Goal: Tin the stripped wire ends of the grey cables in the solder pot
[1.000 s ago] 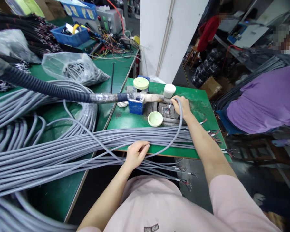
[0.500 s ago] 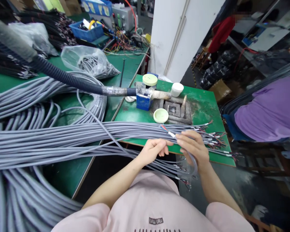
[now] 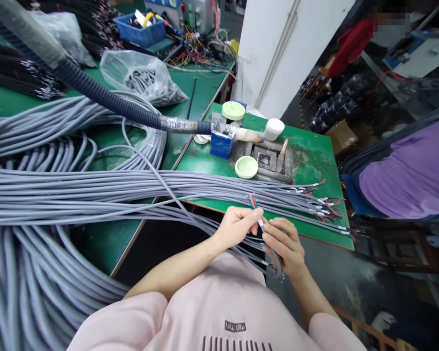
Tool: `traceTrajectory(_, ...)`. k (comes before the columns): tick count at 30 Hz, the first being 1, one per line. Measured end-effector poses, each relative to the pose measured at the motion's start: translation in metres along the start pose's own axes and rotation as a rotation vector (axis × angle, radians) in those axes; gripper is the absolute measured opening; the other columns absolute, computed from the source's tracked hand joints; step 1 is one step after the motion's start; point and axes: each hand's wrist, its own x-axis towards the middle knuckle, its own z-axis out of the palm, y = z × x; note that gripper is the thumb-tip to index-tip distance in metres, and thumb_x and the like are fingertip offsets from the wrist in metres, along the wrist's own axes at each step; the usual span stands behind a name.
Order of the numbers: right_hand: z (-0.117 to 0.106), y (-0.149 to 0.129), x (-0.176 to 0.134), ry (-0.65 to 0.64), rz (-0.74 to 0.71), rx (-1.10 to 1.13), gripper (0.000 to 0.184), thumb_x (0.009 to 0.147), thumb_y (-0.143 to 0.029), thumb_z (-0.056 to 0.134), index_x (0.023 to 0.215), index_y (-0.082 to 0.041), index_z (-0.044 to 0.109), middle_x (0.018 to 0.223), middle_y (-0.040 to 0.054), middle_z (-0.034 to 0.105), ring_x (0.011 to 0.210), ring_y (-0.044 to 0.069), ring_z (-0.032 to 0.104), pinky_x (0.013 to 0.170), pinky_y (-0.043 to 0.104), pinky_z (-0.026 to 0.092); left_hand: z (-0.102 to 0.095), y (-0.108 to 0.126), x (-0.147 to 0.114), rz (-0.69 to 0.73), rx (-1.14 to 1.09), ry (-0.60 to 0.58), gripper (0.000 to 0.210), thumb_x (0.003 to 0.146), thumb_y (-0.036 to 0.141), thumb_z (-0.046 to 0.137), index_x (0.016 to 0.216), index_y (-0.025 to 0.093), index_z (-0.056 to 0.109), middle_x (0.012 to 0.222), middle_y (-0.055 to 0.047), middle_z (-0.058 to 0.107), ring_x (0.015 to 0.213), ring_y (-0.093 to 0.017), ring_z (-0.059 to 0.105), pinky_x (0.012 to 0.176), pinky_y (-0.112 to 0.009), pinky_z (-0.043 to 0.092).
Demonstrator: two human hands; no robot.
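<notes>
In front of my chest, both hands are closed on the end of one grey cable. My left hand pinches it between thumb and fingers, just below the fanned-out coloured wires. A white sleeve lies beneath those wires. My right hand grips the grey jacket lower down, and the cable bends downward beneath its fingers. Behind my hands, a bundle of grey cables runs across the bench, with coloured, stripped ends at the right. More cable ends hang below my left wrist, partly hidden.
A square metal pot is set among pale tubs, near a light-green dish. A ribbed hose crosses from upper left to a blue block. Coiled cables fill the left. A person in purple is at the right.
My left hand has closed on the cable end. My right hand has moved left and down with the cable, and the coloured wires now point more upward. The view has shifted slightly.
</notes>
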Motion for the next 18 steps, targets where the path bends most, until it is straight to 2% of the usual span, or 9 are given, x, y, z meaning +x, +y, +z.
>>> traceTrajectory(7,0.0047,-0.0040,-0.0021,0.001,0.023,0.010,0.041,0.089,-0.016,0.061,0.129,-0.026,0.058,0.112,0.0080,0.070,0.112,0.026,0.059,0.089,0.050,0.052,-0.0003,0.0005,-0.0028,-0.007,-0.024,0.006,0.061,0.080,0.061,0.058,0.043,0.013,0.053,0.052,-0.004,0.057,0.048,-0.008,0.044,0.049,-0.023,0.032)
traceTrajectory(18,0.0052,-0.0065,-0.0004,-0.012,0.017,0.008,0.040,0.089,-0.017,0.062,0.128,-0.026,0.059,0.109,0.0071,0.071,0.109,0.024,0.060,0.090,0.048,0.052,-0.0026,-0.0035,-0.0038,-0.009,-0.044,0.026,0.061,0.077,0.064,0.061,0.044,0.013,0.055,0.047,-0.003,0.054,0.046,-0.007,0.042,0.047,-0.023,0.032)
